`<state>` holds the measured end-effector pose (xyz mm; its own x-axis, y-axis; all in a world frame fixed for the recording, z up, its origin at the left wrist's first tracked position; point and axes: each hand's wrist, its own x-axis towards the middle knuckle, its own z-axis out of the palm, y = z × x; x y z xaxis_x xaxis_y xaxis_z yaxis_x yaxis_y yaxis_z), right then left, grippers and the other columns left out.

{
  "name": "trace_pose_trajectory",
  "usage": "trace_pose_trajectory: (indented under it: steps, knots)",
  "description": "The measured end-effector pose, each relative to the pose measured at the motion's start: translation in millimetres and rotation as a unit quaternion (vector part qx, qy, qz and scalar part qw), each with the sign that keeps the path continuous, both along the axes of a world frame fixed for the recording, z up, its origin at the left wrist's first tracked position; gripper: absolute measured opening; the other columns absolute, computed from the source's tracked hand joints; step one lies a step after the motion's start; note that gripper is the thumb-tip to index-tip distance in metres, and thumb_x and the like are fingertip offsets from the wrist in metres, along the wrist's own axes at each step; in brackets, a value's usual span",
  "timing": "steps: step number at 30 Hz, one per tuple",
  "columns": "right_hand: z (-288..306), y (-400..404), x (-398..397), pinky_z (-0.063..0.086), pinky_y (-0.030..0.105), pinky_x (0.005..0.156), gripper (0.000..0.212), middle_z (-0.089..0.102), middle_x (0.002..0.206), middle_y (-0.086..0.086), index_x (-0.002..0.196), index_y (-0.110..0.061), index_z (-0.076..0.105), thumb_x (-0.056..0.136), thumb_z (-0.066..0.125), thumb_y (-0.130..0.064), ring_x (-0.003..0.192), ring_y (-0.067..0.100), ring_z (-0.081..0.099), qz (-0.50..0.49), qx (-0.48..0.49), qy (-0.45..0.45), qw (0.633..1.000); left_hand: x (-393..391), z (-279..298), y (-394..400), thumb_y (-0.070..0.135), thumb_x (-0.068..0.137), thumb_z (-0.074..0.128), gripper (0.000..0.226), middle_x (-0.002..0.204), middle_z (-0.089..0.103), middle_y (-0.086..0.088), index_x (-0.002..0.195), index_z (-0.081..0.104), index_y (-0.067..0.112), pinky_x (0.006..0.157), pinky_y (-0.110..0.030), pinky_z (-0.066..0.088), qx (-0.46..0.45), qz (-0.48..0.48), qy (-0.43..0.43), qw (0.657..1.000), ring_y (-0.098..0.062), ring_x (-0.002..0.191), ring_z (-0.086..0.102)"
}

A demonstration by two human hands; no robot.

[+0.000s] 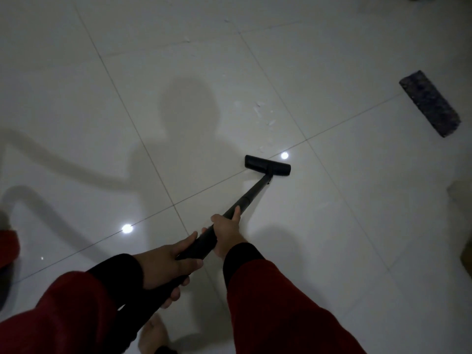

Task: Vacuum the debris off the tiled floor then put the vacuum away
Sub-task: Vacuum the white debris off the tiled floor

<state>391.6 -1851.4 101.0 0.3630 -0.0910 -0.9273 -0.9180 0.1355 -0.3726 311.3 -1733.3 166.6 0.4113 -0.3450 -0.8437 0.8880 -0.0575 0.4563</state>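
Observation:
A black vacuum wand point(249, 198) slants from my hands down to its flat floor head point(267, 165), which rests on the white tiled floor point(332, 213). My right hand point(227, 232) grips the wand higher up the tube. My left hand point(166, 264) grips its lower, near end. Small white scraps of debris point(265, 116) lie scattered on the tiles just beyond the head, and a few more scraps point(189, 39) lie farther away.
A dark grey mat point(430, 103) lies at the right. A red object point(9, 249) shows at the left edge. My bare foot point(153, 333) stands below my hands. A pale object point(462, 226) sits at the right edge.

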Motion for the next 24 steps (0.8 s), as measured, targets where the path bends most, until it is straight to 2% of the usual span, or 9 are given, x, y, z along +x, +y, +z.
trace_pose_trajectory:
  steps: [3, 5, 10, 15, 18, 24]
  knots:
    - [-2, -15, 29, 0.056, 0.036, 0.071, 0.08, 0.038, 0.137, 0.012, 0.145, -0.053, 0.012, 0.095, 0.049, -0.003, 0.086, 0.026, 0.057, 0.018, -0.007, 0.003, 1.0, 23, -4, -20, 0.022, 0.094, 0.054, 0.073, 0.078, 0.05, -0.012, 0.145, 0.009, 0.048, 0.04, -0.024, 0.046, 0.001, 0.023, 0.0, 1.0, -0.013, 0.04, 0.05]
    - [-4, -21, 47, 0.055, 0.033, 0.066, 0.08, 0.037, 0.141, 0.012, 0.145, -0.053, 0.012, 0.095, 0.049, -0.004, 0.083, 0.024, 0.058, 0.031, -0.002, 0.003, 0.999, 36, -6, -30, 0.021, 0.094, 0.054, 0.073, 0.077, 0.049, -0.012, 0.145, 0.009, 0.047, 0.039, -0.024, 0.045, 0.006, 0.041, -0.001, 0.999, -0.013, 0.039, 0.05]
    - [-6, -25, 88, 0.055, 0.035, 0.069, 0.081, 0.037, 0.139, 0.013, 0.145, -0.054, 0.01, 0.095, 0.049, -0.003, 0.077, 0.023, 0.058, 0.067, 0.01, -0.004, 0.998, 70, -6, -40, 0.022, 0.093, 0.055, 0.072, 0.077, 0.05, -0.012, 0.143, 0.012, 0.051, 0.04, -0.024, 0.045, 0.007, 0.086, 0.01, 0.996, -0.014, 0.04, 0.049]
    - [-7, -24, 130, 0.055, 0.034, 0.066, 0.08, 0.041, 0.119, 0.01, 0.145, -0.054, 0.01, 0.094, 0.048, -0.005, 0.078, 0.025, 0.059, 0.11, 0.022, -0.003, 0.994, 105, -1, -45, 0.022, 0.093, 0.054, 0.069, 0.077, 0.048, -0.013, 0.143, 0.016, 0.052, 0.041, -0.024, 0.044, 0.013, 0.128, 0.014, 0.992, -0.013, 0.039, 0.047]
    - [-9, -23, 155, 0.055, 0.035, 0.068, 0.08, 0.041, 0.117, 0.008, 0.144, -0.055, 0.011, 0.094, 0.049, -0.005, 0.082, 0.026, 0.059, 0.126, 0.019, -0.005, 0.992, 127, -2, -47, 0.023, 0.093, 0.054, 0.069, 0.077, 0.049, -0.012, 0.143, 0.016, 0.051, 0.041, -0.024, 0.044, 0.015, 0.145, 0.013, 0.989, -0.012, 0.039, 0.048]
    - [-12, -26, 199, 0.054, 0.035, 0.065, 0.082, 0.036, 0.138, 0.012, 0.144, -0.056, 0.011, 0.093, 0.049, -0.005, 0.081, 0.026, 0.06, 0.157, 0.017, -0.005, 0.987, 163, -6, -60, 0.024, 0.093, 0.055, 0.069, 0.078, 0.049, -0.012, 0.143, 0.015, 0.051, 0.041, -0.024, 0.044, 0.013, 0.174, 0.012, 0.985, -0.012, 0.04, 0.049]
